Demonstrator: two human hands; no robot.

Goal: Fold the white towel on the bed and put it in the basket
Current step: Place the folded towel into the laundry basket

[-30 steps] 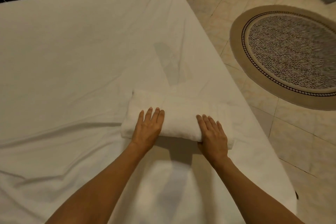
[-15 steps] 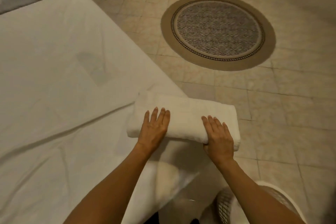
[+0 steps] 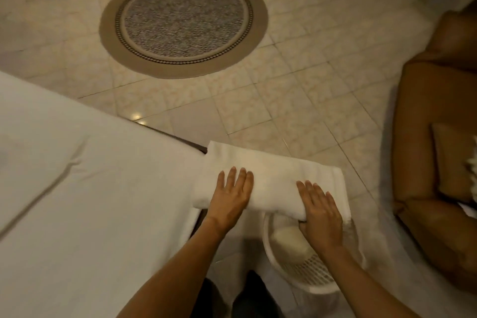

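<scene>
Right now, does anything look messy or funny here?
Nothing stands out. The folded white towel is held level by the left hand and right hand above the white plastic basket, which already holds something white.

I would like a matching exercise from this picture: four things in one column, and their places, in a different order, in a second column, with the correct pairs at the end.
Things:
1. folded white towel
2. white basket
3. round rug
4. brown armchair

Places:
A. on the tiled floor, far from the person
B. at the right edge of the view
C. held in both hands, just above the basket
D. on the floor beside the bed, under the right hand

Pairs: 1-C, 2-D, 3-A, 4-B
</scene>
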